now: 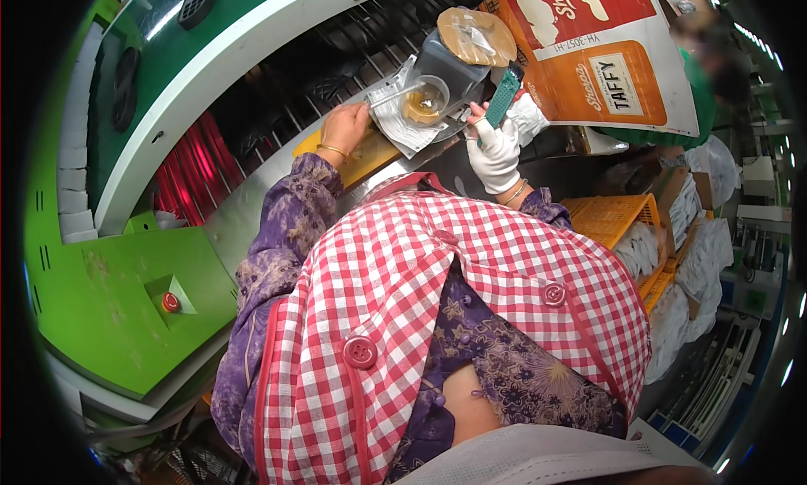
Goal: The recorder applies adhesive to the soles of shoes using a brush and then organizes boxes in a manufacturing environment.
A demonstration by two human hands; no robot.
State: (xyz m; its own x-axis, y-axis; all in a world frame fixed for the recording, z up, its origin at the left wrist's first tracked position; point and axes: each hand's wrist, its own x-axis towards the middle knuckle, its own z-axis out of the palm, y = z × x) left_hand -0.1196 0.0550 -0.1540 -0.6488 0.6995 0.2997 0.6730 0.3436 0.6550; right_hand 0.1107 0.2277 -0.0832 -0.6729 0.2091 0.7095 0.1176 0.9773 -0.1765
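Note:
My left hand (343, 129), bare with a bangle at the wrist, is closed at the end of the pale handle of a plastic ladle (440, 87). The ladle's round cup holds a yellowish, see-through substance and rests over crumpled printed paper (400, 119). My right hand (494, 155), in a white glove with some fingertips bare, pinches a green textured strip (504, 95) with a dark end, which points up and away. Just beyond the ladle stands a dark grey container (450, 63) with a round brown cardboard piece (476, 36) on top.
A yellow bar (370, 159) runs along the near bench edge. Printed cardboard (588, 48) stands at the far right. Orange crates (612, 219) with white bundles are on my right. A green machine (126, 308) with a red button (171, 302) and a curved white rim (197, 81) fills the left.

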